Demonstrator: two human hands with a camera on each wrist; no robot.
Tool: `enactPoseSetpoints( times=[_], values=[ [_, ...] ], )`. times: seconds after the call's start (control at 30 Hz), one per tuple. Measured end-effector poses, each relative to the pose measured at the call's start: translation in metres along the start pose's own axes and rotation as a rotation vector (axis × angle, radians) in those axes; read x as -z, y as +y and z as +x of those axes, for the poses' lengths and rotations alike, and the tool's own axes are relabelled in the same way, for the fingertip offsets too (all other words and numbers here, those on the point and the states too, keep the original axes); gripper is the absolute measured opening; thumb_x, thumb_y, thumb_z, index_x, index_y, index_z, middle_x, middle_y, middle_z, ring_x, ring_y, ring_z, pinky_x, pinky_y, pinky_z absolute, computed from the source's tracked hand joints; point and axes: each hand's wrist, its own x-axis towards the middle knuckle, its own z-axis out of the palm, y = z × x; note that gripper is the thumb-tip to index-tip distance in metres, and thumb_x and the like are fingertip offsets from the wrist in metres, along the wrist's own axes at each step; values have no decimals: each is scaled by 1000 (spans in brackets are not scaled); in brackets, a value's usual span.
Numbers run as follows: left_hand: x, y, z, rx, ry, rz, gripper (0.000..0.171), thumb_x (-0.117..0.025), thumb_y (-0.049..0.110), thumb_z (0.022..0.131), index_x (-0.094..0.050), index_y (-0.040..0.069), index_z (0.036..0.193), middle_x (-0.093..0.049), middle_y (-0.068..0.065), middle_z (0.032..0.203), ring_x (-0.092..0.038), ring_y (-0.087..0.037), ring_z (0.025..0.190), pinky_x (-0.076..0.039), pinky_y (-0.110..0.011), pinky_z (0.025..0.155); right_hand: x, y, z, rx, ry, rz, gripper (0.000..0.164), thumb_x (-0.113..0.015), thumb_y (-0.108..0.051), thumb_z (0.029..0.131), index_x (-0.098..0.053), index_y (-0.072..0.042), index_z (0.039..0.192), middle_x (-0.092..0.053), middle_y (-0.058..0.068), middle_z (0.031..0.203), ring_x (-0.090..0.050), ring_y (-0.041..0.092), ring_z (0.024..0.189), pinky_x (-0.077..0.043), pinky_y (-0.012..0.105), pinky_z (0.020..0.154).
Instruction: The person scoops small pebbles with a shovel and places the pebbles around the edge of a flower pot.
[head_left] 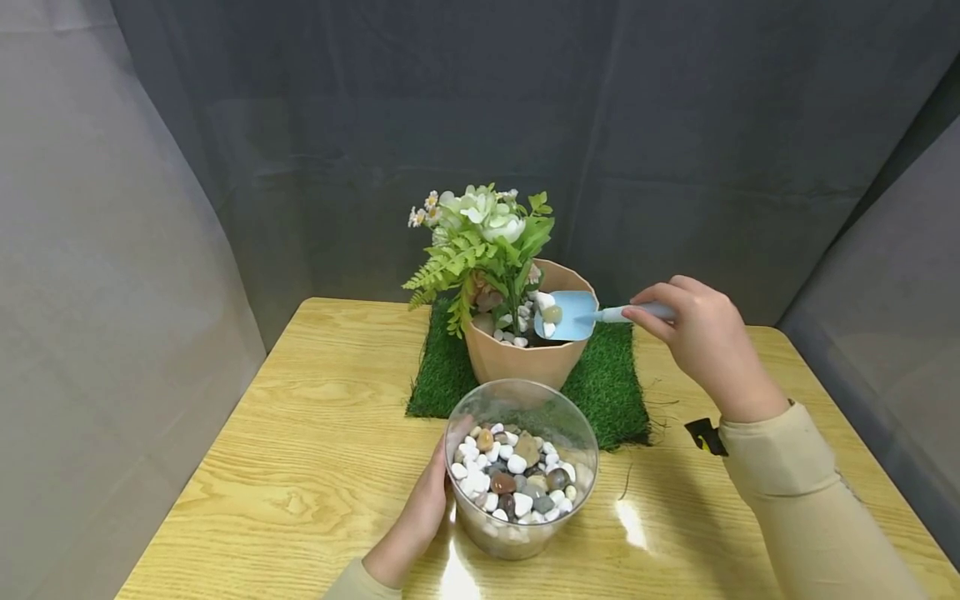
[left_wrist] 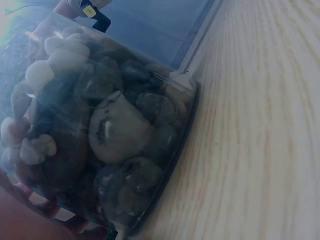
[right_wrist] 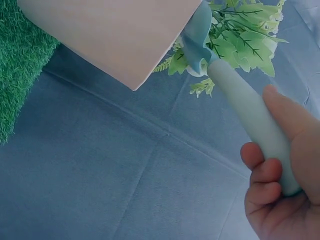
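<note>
A pale blue hand shovel [head_left: 566, 317] carries white stones and a yellowish pebble in its scoop. My right hand [head_left: 697, 342] grips its handle [right_wrist: 250, 110], thumb along one side and fingers curled round the other. The scoop is tilted inside the rim of a peach flowerpot [head_left: 517, 363], above dark filling and pebbles [head_left: 510, 337]. Artificial flowers [head_left: 487, 218] and ferns stand in the pot. In front is a clear bowl [head_left: 517, 537] of mixed pebbles [head_left: 517, 479]. My left hand [head_left: 427, 500] holds its left side, fingers round the wall; the wall partly blurs them.
A square of artificial turf [head_left: 611, 387] lies under the pot, with loose fibres beside its right edge. Everything stands on a wood-grain table [head_left: 300, 450]. Grey cloth [head_left: 360, 142] hangs behind the table and along both sides. A black tag [head_left: 707, 436] hangs at the right cuff.
</note>
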Motion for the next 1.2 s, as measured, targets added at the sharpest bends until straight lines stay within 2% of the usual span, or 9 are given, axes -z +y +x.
enactPoseSetpoints(
  times=[0.4,0.53,0.57,0.67,0.8,1.0,1.13,1.2],
  values=[
    [0,0,-1,-2,-1,6,66,-4,43,113,-28,6,162,-25,-13,170,-9,-37,160,0,-59,128,1,0,-3,89,101,4,19,-89,-4,76,-78,-3,91,-61,10,78,-50,23,69,-40,34,63],
    [0,0,-1,0,2,4,66,-4,43,113,-28,6,162,-25,-13,170,-9,-37,160,0,-60,128,2,0,-5,117,159,20,23,-90,-3,73,-79,-4,93,-59,12,79,-49,28,70,-38,35,66],
    [0,0,-1,1,3,3,65,-4,42,113,-28,6,162,-25,-13,170,-9,-38,160,0,-60,128,2,0,-6,123,175,23,23,-90,-4,74,-79,-4,94,-59,12,79,-49,29,70,-37,35,66],
    [0,0,-1,4,6,1,65,-4,42,114,-29,6,163,-25,-13,170,-9,-38,160,0,-61,128,4,0,-9,138,224,29,20,-84,-19,85,-80,-3,96,-59,15,79,-50,31,70,-36,35,67],
    [0,-1,-1,2,7,-1,65,-5,41,114,-29,6,162,-25,-14,170,-9,-38,160,0,-61,128,8,-3,-14,130,275,47,44,-66,-42,98,-80,-1,96,-61,19,80,-52,34,70,-36,35,67],
    [0,0,-1,-5,4,4,64,-4,39,114,-28,5,162,-25,-14,170,-10,-38,160,0,-60,128,21,-17,-22,96,311,65,54,-62,-52,100,-81,-2,95,-63,17,78,-52,27,68,-34,29,64],
    [0,0,-1,-2,4,0,63,-4,38,114,-28,5,162,-25,-14,170,-10,-38,160,-1,-60,128,31,-30,-27,115,310,76,55,-62,-54,99,-81,-3,92,-66,11,76,-51,18,64,-35,23,59],
    [0,-1,-1,0,5,-1,64,-4,38,114,-28,5,162,-25,-15,170,-11,-38,160,-1,-59,128,37,-36,-29,138,293,85,54,-62,-55,99,-81,-4,89,-67,7,76,-52,15,63,-39,19,59]
  ],
)
